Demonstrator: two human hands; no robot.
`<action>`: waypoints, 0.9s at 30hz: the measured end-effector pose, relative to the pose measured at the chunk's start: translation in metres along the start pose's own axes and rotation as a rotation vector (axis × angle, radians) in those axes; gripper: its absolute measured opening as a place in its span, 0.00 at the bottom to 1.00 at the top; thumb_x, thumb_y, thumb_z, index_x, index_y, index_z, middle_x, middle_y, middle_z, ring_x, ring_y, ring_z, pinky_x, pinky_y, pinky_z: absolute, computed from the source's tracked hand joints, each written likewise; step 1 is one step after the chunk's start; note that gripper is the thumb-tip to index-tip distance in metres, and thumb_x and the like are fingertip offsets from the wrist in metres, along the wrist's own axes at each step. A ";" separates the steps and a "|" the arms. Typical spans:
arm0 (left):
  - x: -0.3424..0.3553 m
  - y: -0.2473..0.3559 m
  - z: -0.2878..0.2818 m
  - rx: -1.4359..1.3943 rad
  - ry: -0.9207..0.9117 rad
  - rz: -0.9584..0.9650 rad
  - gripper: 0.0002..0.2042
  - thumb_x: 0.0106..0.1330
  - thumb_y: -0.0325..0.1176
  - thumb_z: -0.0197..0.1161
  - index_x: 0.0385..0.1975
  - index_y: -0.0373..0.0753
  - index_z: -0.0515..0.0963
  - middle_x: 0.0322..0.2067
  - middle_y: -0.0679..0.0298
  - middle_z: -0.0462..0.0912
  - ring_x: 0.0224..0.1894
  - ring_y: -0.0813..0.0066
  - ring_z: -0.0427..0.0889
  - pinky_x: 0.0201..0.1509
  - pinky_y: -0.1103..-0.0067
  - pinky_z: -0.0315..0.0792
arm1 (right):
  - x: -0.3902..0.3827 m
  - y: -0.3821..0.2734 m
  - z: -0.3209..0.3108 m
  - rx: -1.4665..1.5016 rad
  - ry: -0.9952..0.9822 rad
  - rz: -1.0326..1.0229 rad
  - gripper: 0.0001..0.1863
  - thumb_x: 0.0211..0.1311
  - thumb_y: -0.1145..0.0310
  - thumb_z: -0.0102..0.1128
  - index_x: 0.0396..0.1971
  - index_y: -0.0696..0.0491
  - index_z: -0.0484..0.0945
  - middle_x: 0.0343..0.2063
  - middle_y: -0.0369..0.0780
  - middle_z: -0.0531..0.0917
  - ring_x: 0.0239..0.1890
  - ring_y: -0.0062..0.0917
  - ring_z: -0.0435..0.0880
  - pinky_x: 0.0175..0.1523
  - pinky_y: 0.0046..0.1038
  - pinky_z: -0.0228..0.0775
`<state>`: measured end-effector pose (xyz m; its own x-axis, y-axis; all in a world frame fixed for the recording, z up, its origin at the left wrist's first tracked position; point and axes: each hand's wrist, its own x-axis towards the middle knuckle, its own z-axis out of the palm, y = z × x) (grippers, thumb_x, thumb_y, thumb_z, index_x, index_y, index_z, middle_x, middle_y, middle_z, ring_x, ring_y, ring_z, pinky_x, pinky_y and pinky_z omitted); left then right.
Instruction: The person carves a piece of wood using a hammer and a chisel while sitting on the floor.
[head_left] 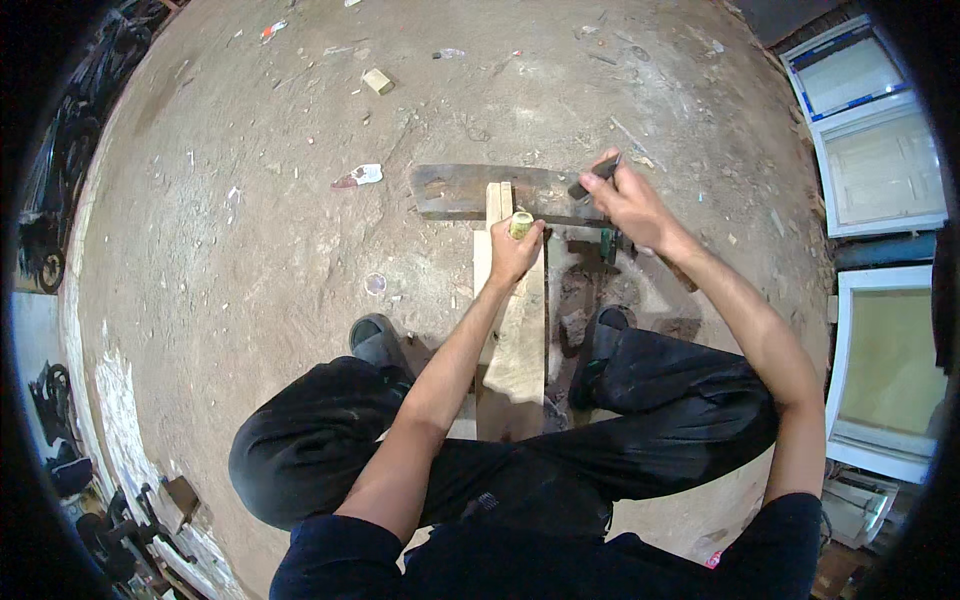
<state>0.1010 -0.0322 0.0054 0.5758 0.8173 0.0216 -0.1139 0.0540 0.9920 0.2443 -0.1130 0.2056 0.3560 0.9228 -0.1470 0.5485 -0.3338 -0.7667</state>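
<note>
My left hand (514, 258) is closed round a tool standing upright with a pale yellow-green round handle (521, 224), which looks like a chisel. Its blade is hidden by the hand. Beneath it lies a pale length of wood (518, 365) on a longer board (508, 420) between my feet. My right hand (638, 208) is raised to the right of the chisel, gripping what looks like a hammer. The dark head (597, 178) points toward the chisel, apart from it, and a brown handle end (680, 272) shows below the wrist.
A weathered grey plank (450, 190) lies crosswise beyond the pale wood. Some green tool (607, 245) is on the floor near my right foot. Farther off lies a small wood block (377, 81). White-framed panels (885, 365) stand along the right, with dark clutter (70, 170) along the left.
</note>
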 end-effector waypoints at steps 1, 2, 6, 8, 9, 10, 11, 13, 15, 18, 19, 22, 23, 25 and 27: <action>0.002 -0.002 -0.002 -0.019 -0.014 -0.014 0.14 0.59 0.30 0.65 0.14 0.36 0.71 0.13 0.70 0.72 0.16 0.83 0.67 0.20 0.77 0.61 | 0.002 -0.006 -0.006 0.024 -0.020 0.060 0.17 0.67 0.55 0.52 0.38 0.57 0.71 0.27 0.40 0.80 0.34 0.23 0.77 0.40 0.30 0.68; 0.003 -0.003 -0.001 -0.043 -0.034 -0.027 0.14 0.59 0.31 0.65 0.14 0.36 0.71 0.13 0.70 0.72 0.16 0.83 0.66 0.20 0.77 0.61 | 0.004 -0.012 -0.012 -0.015 0.024 -0.023 0.17 0.66 0.55 0.53 0.38 0.57 0.71 0.26 0.39 0.79 0.32 0.23 0.77 0.39 0.30 0.67; 0.006 -0.012 -0.018 0.015 -0.020 0.009 0.13 0.60 0.29 0.64 0.14 0.37 0.71 0.12 0.72 0.71 0.15 0.85 0.66 0.19 0.79 0.60 | 0.028 -0.058 -0.024 -0.181 0.131 -0.250 0.18 0.65 0.56 0.57 0.37 0.58 0.74 0.25 0.38 0.79 0.27 0.22 0.76 0.35 0.28 0.68; 0.002 0.015 -0.006 -0.140 -0.111 -0.137 0.13 0.60 0.29 0.63 0.14 0.37 0.71 0.12 0.71 0.71 0.14 0.85 0.66 0.17 0.81 0.59 | 0.033 -0.075 -0.043 -0.347 0.170 -0.246 0.18 0.65 0.56 0.56 0.37 0.58 0.75 0.26 0.39 0.80 0.27 0.22 0.77 0.35 0.28 0.69; 0.001 0.025 -0.012 -0.201 -0.134 -0.206 0.13 0.60 0.28 0.63 0.14 0.37 0.71 0.12 0.71 0.72 0.14 0.86 0.66 0.17 0.81 0.59 | 0.035 -0.083 -0.040 -0.348 0.183 -0.283 0.18 0.66 0.55 0.54 0.37 0.58 0.75 0.27 0.41 0.81 0.28 0.24 0.79 0.35 0.29 0.70; 0.001 0.018 -0.016 -0.175 -0.112 -0.172 0.13 0.60 0.28 0.63 0.14 0.37 0.71 0.12 0.71 0.72 0.13 0.86 0.66 0.16 0.81 0.58 | 0.038 -0.085 -0.031 -0.285 0.219 -0.377 0.19 0.67 0.55 0.54 0.37 0.59 0.75 0.27 0.42 0.82 0.28 0.25 0.79 0.35 0.29 0.70; 0.004 0.009 -0.018 -0.155 -0.088 -0.130 0.13 0.60 0.28 0.63 0.14 0.37 0.71 0.12 0.71 0.72 0.13 0.86 0.66 0.16 0.82 0.58 | 0.040 -0.091 -0.023 -0.228 0.255 -0.475 0.19 0.67 0.55 0.53 0.37 0.59 0.75 0.27 0.43 0.82 0.28 0.26 0.80 0.34 0.29 0.70; 0.005 0.001 -0.016 -0.110 -0.052 0.000 0.13 0.60 0.27 0.62 0.14 0.37 0.72 0.12 0.71 0.72 0.13 0.85 0.67 0.16 0.82 0.59 | 0.028 -0.105 -0.006 -0.223 0.275 -0.350 0.19 0.68 0.56 0.51 0.41 0.60 0.72 0.29 0.48 0.82 0.31 0.34 0.83 0.35 0.32 0.72; 0.006 -0.004 -0.003 -0.008 -0.062 -0.009 0.11 0.58 0.28 0.63 0.15 0.36 0.73 0.13 0.71 0.72 0.17 0.84 0.68 0.20 0.79 0.61 | 0.017 -0.061 0.033 -0.055 0.410 -0.414 0.22 0.68 0.55 0.48 0.44 0.62 0.69 0.29 0.53 0.81 0.34 0.44 0.83 0.38 0.39 0.72; 0.008 -0.015 -0.005 -0.026 -0.038 -0.012 0.11 0.57 0.29 0.64 0.16 0.34 0.73 0.13 0.70 0.72 0.18 0.83 0.67 0.22 0.77 0.62 | 0.028 0.003 0.072 -0.352 0.054 -0.040 0.24 0.68 0.53 0.47 0.43 0.64 0.67 0.29 0.58 0.80 0.38 0.54 0.80 0.42 0.48 0.69; 0.009 -0.016 -0.008 -0.047 -0.025 -0.020 0.11 0.57 0.30 0.64 0.16 0.34 0.72 0.13 0.70 0.72 0.18 0.83 0.67 0.22 0.76 0.62 | 0.032 -0.002 0.072 -0.353 0.056 -0.009 0.25 0.68 0.53 0.46 0.42 0.65 0.67 0.30 0.59 0.79 0.38 0.56 0.79 0.42 0.49 0.68; 0.009 -0.022 -0.012 0.019 -0.031 -0.013 0.12 0.57 0.29 0.64 0.16 0.34 0.72 0.13 0.70 0.71 0.17 0.83 0.66 0.22 0.76 0.62 | 0.033 -0.028 0.057 -0.112 0.192 -0.024 0.22 0.69 0.53 0.47 0.38 0.62 0.69 0.23 0.48 0.76 0.29 0.39 0.74 0.33 0.38 0.64; 0.013 -0.019 -0.011 0.032 -0.055 0.004 0.12 0.57 0.29 0.64 0.15 0.34 0.71 0.12 0.71 0.70 0.18 0.83 0.66 0.21 0.77 0.61 | 0.038 -0.040 0.044 0.006 0.273 -0.060 0.21 0.69 0.53 0.48 0.37 0.60 0.69 0.20 0.42 0.74 0.24 0.29 0.73 0.28 0.32 0.63; 0.007 -0.014 -0.004 -0.037 -0.073 -0.059 0.12 0.57 0.30 0.65 0.15 0.35 0.71 0.12 0.71 0.70 0.18 0.84 0.66 0.21 0.78 0.61 | 0.042 -0.039 0.044 0.203 0.494 -0.113 0.17 0.71 0.56 0.49 0.34 0.56 0.70 0.16 0.28 0.67 0.17 0.11 0.62 0.21 0.19 0.56; 0.005 -0.015 0.001 -0.008 -0.098 -0.065 0.11 0.58 0.30 0.64 0.16 0.35 0.73 0.13 0.70 0.72 0.19 0.85 0.68 0.22 0.79 0.63 | 0.033 0.005 0.082 -0.197 0.492 -0.170 0.18 0.70 0.55 0.48 0.29 0.56 0.69 0.15 0.29 0.67 0.17 0.12 0.64 0.22 0.19 0.56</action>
<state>0.1067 -0.0293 -0.0089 0.6583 0.7522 -0.0299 -0.0801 0.1094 0.9908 0.1969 -0.0685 0.1461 0.5357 0.7838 0.3142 0.7434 -0.2613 -0.6157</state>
